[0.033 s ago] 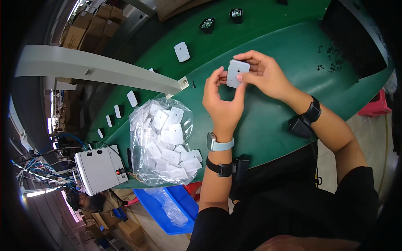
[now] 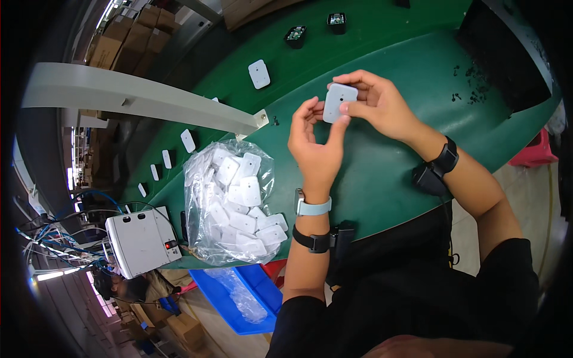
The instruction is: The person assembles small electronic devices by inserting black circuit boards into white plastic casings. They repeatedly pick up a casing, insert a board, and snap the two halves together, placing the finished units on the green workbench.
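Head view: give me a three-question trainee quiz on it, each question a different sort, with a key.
1. Open: what is the right hand gripping?
2. True or false: the clear plastic bag lies to the left of the left hand.
3. Multiple choice: the light-blue watch strap is worn on which side? (a) left (b) right

Key: 1. A pale plate with rounded corners. 2. True. 3. a

Black short sleeves (image 2: 512, 262), pale blue watch strap (image 2: 315, 207), black wristbands (image 2: 303, 239)

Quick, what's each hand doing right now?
Left hand: half-curled at the white plate; can't tell if it's gripping.
Right hand: closed, holding the white plate, thumb on its face.
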`<state>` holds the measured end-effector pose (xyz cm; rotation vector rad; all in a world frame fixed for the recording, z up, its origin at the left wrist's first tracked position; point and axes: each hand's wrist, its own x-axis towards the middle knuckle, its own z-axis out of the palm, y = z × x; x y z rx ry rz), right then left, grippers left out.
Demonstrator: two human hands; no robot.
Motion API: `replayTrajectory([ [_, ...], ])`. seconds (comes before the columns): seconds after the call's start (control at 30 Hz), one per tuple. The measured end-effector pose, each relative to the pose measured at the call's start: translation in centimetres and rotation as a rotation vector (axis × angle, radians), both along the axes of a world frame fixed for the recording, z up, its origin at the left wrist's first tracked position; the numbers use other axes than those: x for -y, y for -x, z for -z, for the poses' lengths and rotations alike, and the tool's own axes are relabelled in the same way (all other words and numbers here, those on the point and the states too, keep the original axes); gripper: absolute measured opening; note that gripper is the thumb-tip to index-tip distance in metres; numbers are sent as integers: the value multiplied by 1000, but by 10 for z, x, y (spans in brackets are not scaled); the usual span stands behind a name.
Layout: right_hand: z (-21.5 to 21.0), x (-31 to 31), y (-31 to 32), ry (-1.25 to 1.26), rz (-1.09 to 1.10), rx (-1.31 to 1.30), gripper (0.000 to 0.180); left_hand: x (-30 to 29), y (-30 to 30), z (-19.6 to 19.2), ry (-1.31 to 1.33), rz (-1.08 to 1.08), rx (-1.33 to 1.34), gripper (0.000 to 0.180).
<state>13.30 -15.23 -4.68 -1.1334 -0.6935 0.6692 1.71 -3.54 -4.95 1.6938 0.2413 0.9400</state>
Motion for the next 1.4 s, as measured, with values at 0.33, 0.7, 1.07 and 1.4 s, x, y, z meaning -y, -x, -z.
replayTrajectory([
  [0.33, -8, 6, 0, -71, 23, 187, 43, -5, 5, 3, 419, 217, -96, 30],
  [0.7, -4, 4, -12, 69, 26, 80, 44, -6, 2, 5, 405, 188, -253, 33],
  [1.07, 24, -18, -210, 724, 407, 780, 52, -5, -6, 20, 139, 63, -197, 17],
  [1.4, -41, 42, 8, 437, 188, 1233, 6, 3, 56, -41, -458, -79, -250, 17],
])
